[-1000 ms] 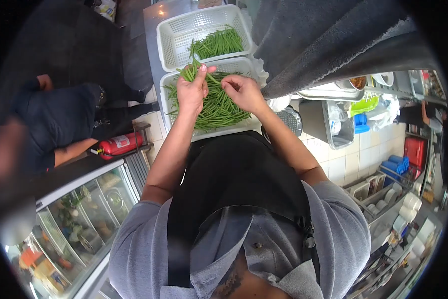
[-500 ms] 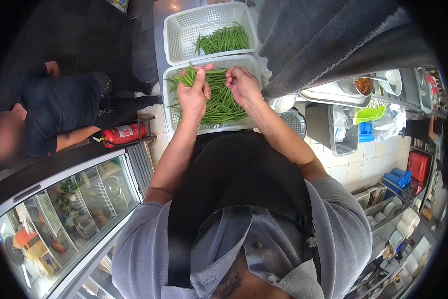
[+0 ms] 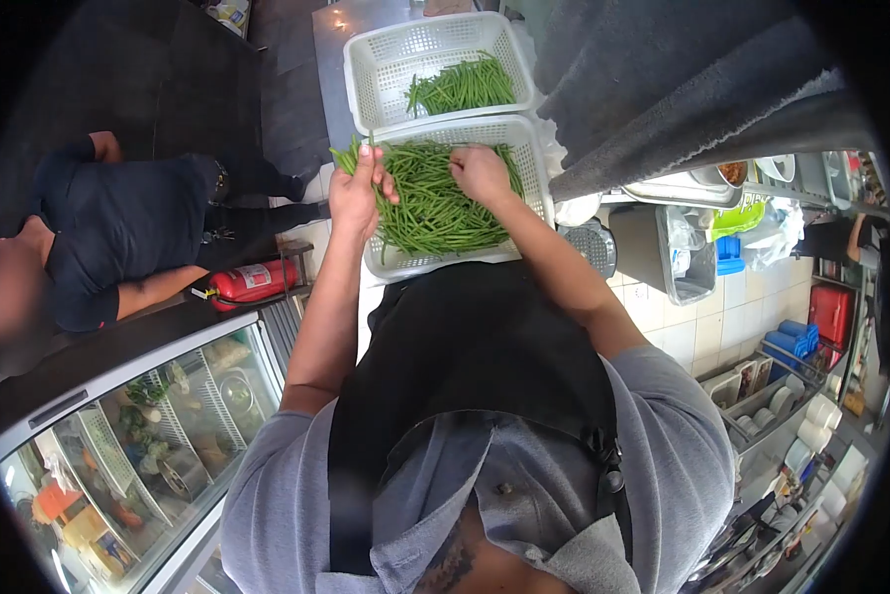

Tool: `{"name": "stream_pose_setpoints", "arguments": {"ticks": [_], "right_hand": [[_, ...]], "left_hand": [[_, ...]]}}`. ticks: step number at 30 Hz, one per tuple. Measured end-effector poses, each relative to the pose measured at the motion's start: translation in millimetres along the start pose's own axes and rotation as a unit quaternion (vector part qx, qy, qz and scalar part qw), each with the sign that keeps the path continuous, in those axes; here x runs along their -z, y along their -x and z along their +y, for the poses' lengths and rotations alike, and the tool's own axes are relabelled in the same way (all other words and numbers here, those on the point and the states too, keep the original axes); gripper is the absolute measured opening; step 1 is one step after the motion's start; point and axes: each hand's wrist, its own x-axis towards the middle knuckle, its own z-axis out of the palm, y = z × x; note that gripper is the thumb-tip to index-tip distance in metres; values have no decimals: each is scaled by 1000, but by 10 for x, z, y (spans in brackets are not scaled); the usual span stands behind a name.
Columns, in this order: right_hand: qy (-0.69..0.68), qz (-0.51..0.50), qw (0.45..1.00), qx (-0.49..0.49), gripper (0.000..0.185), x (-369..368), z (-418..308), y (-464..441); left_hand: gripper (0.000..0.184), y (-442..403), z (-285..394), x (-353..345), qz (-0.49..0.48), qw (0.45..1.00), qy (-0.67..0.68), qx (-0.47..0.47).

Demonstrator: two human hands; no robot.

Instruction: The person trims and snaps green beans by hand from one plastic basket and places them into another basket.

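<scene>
Left hand [image 3: 359,193] had shifted left since the last frame, from over the beans to the left edge of the near basket [image 3: 535,163]; right hand [image 3: 483,174] had gone from near the left hand's bunch down to the pile. Both baskets had slid a bit right in the view

Near end: black apron [image 3: 465,356] over a grey shirt. Near left, a glass-topped case [image 3: 168,360] with food behind the glass; near right, white crockery [image 3: 819,424] on a rack

Next out, near basket: white, perforated, with a big green bean pile [image 3: 435,208] lying loose across it, stems at all angles. Left hand was closed round a bunch of green beans [image 3: 346,156], tips poking out past the thumb on the far side. Right hand sat over the right part of the pile, fingers curled in narrow, tips at the beans; couldn't tell if they had hold of one

Left of that: red fire extinguisher [image 3: 252,284], then a co-worker in a dark shirt [image 3: 118,228]. Right: grey bin [image 3: 643,243] with a plastic liner

Far: second white basket [image 3: 381,87] just beyond the first, smaller heap of beans [image 3: 462,86] at its right side, lined up more evenly, on a metal table [image 3: 330,59]; dark fabric [image 3: 683,59] to the far right
</scene>
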Motion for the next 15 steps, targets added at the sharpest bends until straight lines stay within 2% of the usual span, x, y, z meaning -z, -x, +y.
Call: {"name": "stream_pose_setpoints", "arguments": {"ticks": [1,2,3,4,6,7,9,10,12,13,15], "right_hand": [[1,1,1000,-1,17,23,-22,-7],[-56,17,998,1,19,69,-15,24],[-110,35,993,4,23,146,-36,38],[-105,36,994,1,23,213,-66,70],[-250,42,966,-42,22,341,-125,157],[-246,45,967,-44,22,364,-139,173],[-379,-20,922,-71,16,420,-200,201],[-378,-17,923,-73,16,452,-248,224],[-446,-39,891,-69,14,546,-348,260],[-445,-34,892,-72,14,609,-386,272],[-472,-9,878,-84,14,721,-427,300]], "left_hand": [[27,-8,35,45,-7,1000,-5,18],[27,-17,39,108,-9,1000,-5,21],[26,-35,38,148,-32,997,-68,18],[26,-50,25,173,-55,990,-129,16],[24,-55,-32,137,-47,987,-151,28],[24,-51,-53,101,-59,978,-196,39],[30,-45,-39,26,-100,954,-277,49],[30,-88,-132,23,-104,954,-277,49],[28,-162,-265,-54,-167,904,-360,-161],[28,-128,-167,-91,-173,880,-435,-77],[28,-154,-123,-154,-186,870,-451,-73]]}}
